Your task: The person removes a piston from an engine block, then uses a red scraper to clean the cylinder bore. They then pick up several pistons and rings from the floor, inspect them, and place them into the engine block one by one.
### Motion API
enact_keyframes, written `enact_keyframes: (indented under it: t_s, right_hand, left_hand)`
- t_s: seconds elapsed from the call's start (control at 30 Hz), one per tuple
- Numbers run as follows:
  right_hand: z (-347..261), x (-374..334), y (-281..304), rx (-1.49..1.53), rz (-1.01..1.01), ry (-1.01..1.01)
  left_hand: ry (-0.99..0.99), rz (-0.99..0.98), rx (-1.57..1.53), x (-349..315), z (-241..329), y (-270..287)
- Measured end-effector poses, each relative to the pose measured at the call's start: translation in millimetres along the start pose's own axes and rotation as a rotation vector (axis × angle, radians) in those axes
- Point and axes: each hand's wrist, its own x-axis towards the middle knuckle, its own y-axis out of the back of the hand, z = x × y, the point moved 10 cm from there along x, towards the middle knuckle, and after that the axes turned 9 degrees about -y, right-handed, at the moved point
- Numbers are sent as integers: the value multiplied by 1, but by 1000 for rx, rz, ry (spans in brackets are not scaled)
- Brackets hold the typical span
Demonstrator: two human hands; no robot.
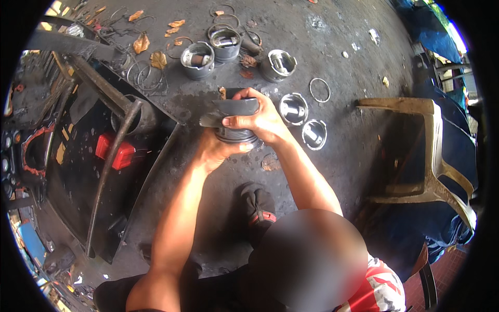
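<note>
A dark grey engine piston [236, 107] is held up between my two hands, with its grooved ring end [236, 135] at the bottom. My left hand [215, 148] is closed round that lower end, its thumb along the near side. Over the upper part wraps my right hand [262, 122], thumb on the near face and fingers behind. The piston's far side is hidden. Beyond my hands, several more pistons stand on the ground, among them one at the left [197, 61], one behind it [225, 44] and one to the right [278, 66].
Two smaller-looking pistons [293, 109] [314, 134] and a thin metal ring [319, 90] lie right of my hands. Loose rings [140, 75] and dry leaves are scattered at the far left. A black panel with a red box [115, 151] is at left, a plastic chair [434, 151] at right.
</note>
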Motion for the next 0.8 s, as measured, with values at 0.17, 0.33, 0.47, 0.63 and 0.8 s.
enact_keyframes:
  t_s: [0.17, 0.33, 0.47, 0.63, 0.8]
  right_hand:
    - [1, -5, -14, 374, -265, 62]
    - [2, -2, -9, 306, -240, 53]
    - [2, -1, 4, 100, -83, 51]
    - [13, 1, 2, 359, -183, -61]
    - [19, 7, 23, 137, 9, -56]
  left_hand:
    - [-23, -75, -130, 1, -4, -10]
    - [145, -47, -219, -1, -26, -4]
    - [103, -1, -73, 5, -25, 1]
    - [136, -104, -202, 12, -23, -21]
    - [-33, 22, 77, 19, -4, -1]
